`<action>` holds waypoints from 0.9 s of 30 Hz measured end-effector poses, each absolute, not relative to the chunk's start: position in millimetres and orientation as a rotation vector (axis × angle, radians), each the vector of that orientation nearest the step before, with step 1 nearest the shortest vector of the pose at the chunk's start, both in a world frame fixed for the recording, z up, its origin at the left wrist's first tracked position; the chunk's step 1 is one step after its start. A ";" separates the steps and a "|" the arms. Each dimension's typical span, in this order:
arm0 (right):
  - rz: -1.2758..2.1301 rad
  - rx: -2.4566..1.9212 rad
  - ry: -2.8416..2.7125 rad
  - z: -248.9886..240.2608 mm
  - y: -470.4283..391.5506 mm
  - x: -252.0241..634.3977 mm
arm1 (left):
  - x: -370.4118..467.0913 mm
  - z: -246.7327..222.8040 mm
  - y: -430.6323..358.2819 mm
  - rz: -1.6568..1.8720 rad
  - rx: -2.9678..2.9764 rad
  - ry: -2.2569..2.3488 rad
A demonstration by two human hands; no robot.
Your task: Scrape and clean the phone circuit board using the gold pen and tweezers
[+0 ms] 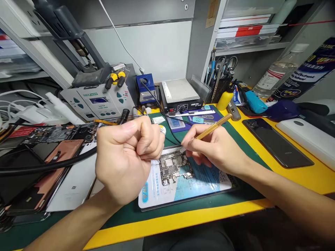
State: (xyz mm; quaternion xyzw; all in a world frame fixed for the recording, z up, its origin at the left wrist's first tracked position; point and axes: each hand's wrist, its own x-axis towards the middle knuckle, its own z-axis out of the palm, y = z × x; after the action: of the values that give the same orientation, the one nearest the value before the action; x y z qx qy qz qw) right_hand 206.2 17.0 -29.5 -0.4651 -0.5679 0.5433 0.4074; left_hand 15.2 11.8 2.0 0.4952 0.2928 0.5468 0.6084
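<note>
My left hand [125,157] is curled into a fist to the left of the circuit board, fingers wrapped tight. A black ridged piece [125,116] sticks up behind it, and a thick black hose [52,167] runs in behind it from the left; what the fist grips is hidden. My right hand [214,146] pinches a slim gold-handled tool [213,127] like a pen. Its greyish tip is at the upper right of the phone circuit board [171,169]; I cannot tell whether it touches. The board lies on a white and blue printed pad [206,190].
Phone parts and a white phone back [73,186] lie at left. Behind stand a rework station [102,101], a soldering iron stand [146,90] and a small heating plate [180,92]. A dark phone [277,141], a bottle [280,73] and a pen holder [218,83] are at right.
</note>
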 end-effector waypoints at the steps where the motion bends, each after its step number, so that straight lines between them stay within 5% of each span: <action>1: 1.346 -1.185 -1.432 -29.9 17.4 205.7 | 15.2 1.3 12.2 1.269 1.134 0.675; 27: 1.289 -1.306 -1.410 -32.9 22.6 205.2 | 4.3 -15.3 22.7 1.255 1.153 0.700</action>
State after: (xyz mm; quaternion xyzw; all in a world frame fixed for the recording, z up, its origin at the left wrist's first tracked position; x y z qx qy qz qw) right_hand 205.2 22.6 -32.9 -0.5169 -0.5579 0.5100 0.4018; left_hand 4.3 22.7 -15.3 0.4983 0.3026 0.5424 0.6049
